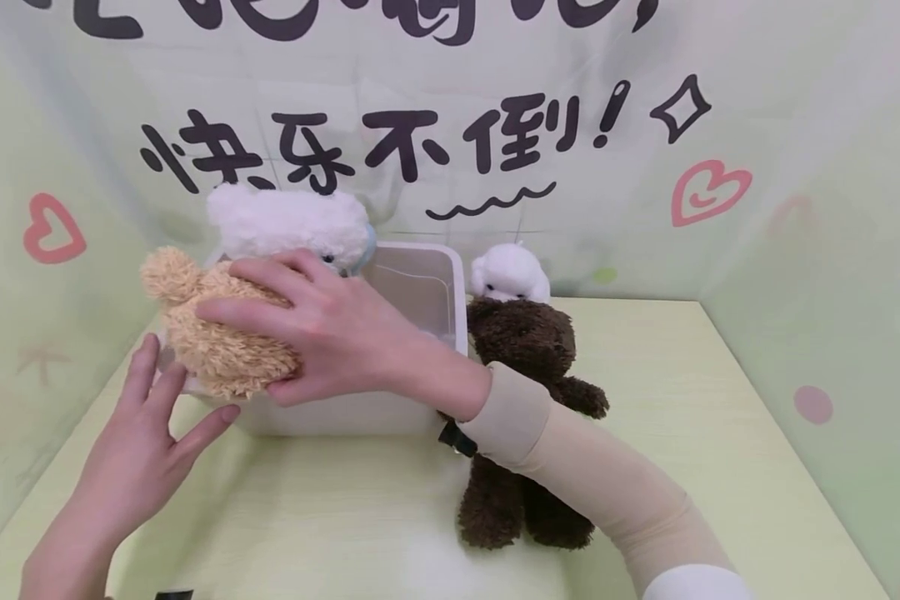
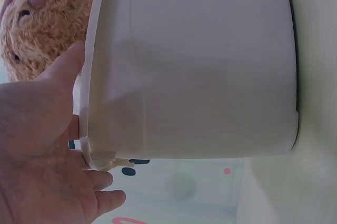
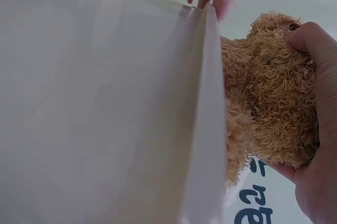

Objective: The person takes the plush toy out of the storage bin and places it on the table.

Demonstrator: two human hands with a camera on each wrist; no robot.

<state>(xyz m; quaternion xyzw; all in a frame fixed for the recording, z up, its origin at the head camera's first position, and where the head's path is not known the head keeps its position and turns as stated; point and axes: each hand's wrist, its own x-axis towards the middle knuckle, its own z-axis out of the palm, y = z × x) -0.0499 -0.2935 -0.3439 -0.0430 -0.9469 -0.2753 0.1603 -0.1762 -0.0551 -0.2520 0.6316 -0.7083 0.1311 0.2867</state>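
Note:
My right hand grips a tan curly plush toy by its head, over the left part of a pale plastic bin. In the right wrist view the thumb and fingers wrap around the tan head, and the toy's lower part is partly hidden by the bin's rim. My left hand is at the bin's front left corner, fingers spread and fairly straight; in the left wrist view its thumb lies along the rim. A white fluffy plush toy shows above the back of the bin.
Right of the bin, a dark brown plush bear lies on the light table, partly covered by my right forearm. Behind its head sits a small white plush toy. A printed cloth backdrop stands behind the table.

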